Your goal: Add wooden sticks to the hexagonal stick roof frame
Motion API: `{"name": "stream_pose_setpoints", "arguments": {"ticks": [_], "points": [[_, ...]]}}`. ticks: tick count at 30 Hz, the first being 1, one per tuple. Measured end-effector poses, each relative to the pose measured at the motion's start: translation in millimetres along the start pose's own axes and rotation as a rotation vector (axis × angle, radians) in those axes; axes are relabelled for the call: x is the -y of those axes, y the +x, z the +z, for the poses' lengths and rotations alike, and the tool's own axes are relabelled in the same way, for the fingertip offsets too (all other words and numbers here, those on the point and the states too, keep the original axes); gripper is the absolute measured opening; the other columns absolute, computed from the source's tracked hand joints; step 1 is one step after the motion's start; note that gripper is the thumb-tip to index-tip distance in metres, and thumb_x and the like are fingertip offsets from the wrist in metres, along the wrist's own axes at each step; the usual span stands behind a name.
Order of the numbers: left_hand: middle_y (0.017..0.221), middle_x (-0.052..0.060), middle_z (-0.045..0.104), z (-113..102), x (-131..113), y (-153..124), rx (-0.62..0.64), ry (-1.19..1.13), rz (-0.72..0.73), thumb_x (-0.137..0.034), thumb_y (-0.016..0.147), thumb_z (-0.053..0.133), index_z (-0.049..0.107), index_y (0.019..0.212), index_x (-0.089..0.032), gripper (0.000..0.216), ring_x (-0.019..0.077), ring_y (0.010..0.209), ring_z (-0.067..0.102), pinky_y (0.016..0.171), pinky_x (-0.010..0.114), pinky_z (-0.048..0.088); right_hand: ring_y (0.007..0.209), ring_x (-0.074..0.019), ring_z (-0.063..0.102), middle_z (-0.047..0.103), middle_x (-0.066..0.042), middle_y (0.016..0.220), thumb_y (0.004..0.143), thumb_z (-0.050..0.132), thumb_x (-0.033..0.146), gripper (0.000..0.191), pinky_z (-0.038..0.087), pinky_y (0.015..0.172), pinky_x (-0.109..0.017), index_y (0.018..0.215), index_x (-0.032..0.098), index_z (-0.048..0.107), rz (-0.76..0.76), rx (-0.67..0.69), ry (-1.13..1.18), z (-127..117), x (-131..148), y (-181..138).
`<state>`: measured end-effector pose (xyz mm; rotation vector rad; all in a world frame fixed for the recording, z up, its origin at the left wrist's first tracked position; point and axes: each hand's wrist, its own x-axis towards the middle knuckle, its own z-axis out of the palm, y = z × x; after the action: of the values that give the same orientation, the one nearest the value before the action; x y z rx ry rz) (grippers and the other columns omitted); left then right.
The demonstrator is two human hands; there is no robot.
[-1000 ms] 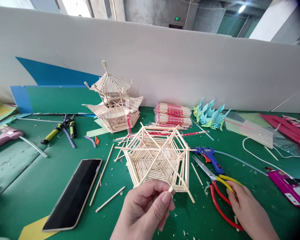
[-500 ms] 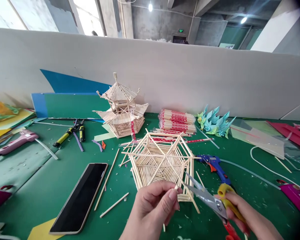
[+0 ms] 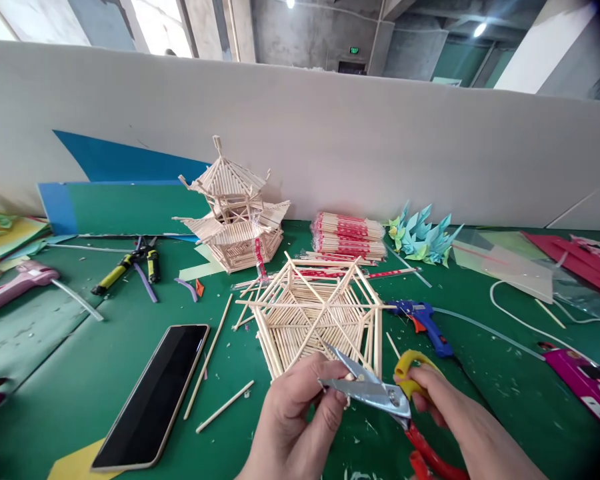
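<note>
My left hand is closed in a pinch on a thin wooden stick, of which only the tip shows past my fingertips. My right hand grips scissors with one yellow and one red handle. The blades stand apart and reach over the stick tip, right at my left fingers. Just beyond my hands lies a six-sided frame of wooden sticks, with sticks crossing over its top. A finished-looking stick pagoda stands behind it to the left.
A phone and loose sticks lie left of my hands. On the right are a blue glue gun and a magenta tool. Wrapped chopstick bundles and blue folded paper sit against the white partition. Pliers lie left.
My right hand has brought the scissors leftward, so the blades now overlap the stick tip in my left hand. The view has shifted slightly.
</note>
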<state>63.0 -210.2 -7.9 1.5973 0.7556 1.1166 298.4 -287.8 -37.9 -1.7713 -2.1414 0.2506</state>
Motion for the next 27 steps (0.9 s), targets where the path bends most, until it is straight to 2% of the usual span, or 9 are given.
{"name": "stream_pose_setpoints", "arguments": {"ticks": [2, 6, 13, 17, 22, 27], "points": [[0.075, 0.002, 0.057, -0.9, 0.3, 0.4, 0.020, 0.036, 0.006, -0.020, 0.089, 0.049, 0.062, 0.092, -0.023, 0.014, 0.0132, 0.067, 0.052, 0.061, 0.024, 0.043, 0.082, -0.0242, 0.071, 0.069, -0.008, 0.105, 0.058, 0.067, 0.023, 0.085, 0.058, 0.064, -0.023, 0.136, 0.026, 0.034, -0.049, 0.020, 0.013, -0.6, -2.7, 1.6], [0.072, 0.001, 0.054, -2.5, -0.3, 1.6, 0.054, 0.062, 0.011, -0.018, 0.089, 0.047, 0.061, 0.088, -0.021, 0.015, 0.0124, 0.064, 0.049, 0.058, 0.023, 0.041, 0.078, -0.0236, 0.071, 0.070, -0.007, 0.097, 0.056, 0.067, 0.020, 0.086, 0.059, 0.062, -0.023, 0.135, 0.026, 0.034, -0.046, 0.018, 0.038, -2.1, -1.1, 4.7], [0.076, 0.003, 0.058, -3.4, -1.2, 1.9, 0.074, 0.070, -0.002, -0.013, 0.089, 0.045, 0.062, 0.088, -0.021, 0.019, 0.0147, 0.069, 0.054, 0.063, 0.026, 0.044, 0.083, -0.0207, 0.070, 0.068, -0.008, 0.101, 0.059, 0.067, 0.020, 0.084, 0.057, 0.066, -0.019, 0.134, 0.024, 0.030, -0.036, 0.071, 0.063, -1.6, 6.3, 4.0], [0.076, 0.001, 0.058, -3.8, -2.1, 2.4, 0.054, 0.103, 0.094, -0.006, 0.085, 0.046, 0.062, 0.094, -0.025, 0.027, 0.0134, 0.068, 0.055, 0.062, 0.024, 0.044, 0.081, -0.0213, 0.071, 0.069, -0.010, 0.101, 0.059, 0.067, 0.020, 0.079, 0.058, 0.062, -0.018, 0.131, 0.022, 0.035, 0.002, 0.093, 0.069, 1.7, 8.1, 1.3], [0.078, 0.000, 0.059, -4.9, -3.2, 2.9, 0.080, 0.156, 0.206, 0.001, 0.081, 0.046, 0.058, 0.104, -0.028, 0.039, 0.0121, 0.067, 0.054, 0.061, 0.022, 0.043, 0.087, -0.0276, 0.070, 0.068, -0.014, 0.108, 0.063, 0.070, 0.033, 0.080, 0.059, 0.067, -0.026, 0.134, 0.021, 0.036, -0.057, 0.021, -0.015, 6.7, 5.7, 0.0], [0.072, 0.000, 0.054, -5.1, -2.3, 4.4, 0.096, 0.213, 0.247, 0.001, 0.080, 0.046, 0.058, 0.096, -0.021, 0.029, 0.0107, 0.062, 0.049, 0.057, 0.020, 0.040, 0.081, -0.0243, 0.070, 0.071, -0.010, 0.099, 0.061, 0.067, 0.027, 0.065, 0.058, 0.064, -0.024, 0.123, 0.021, 0.051, 0.153, 0.091, 0.094, 6.4, 18.1, 4.7]]}}
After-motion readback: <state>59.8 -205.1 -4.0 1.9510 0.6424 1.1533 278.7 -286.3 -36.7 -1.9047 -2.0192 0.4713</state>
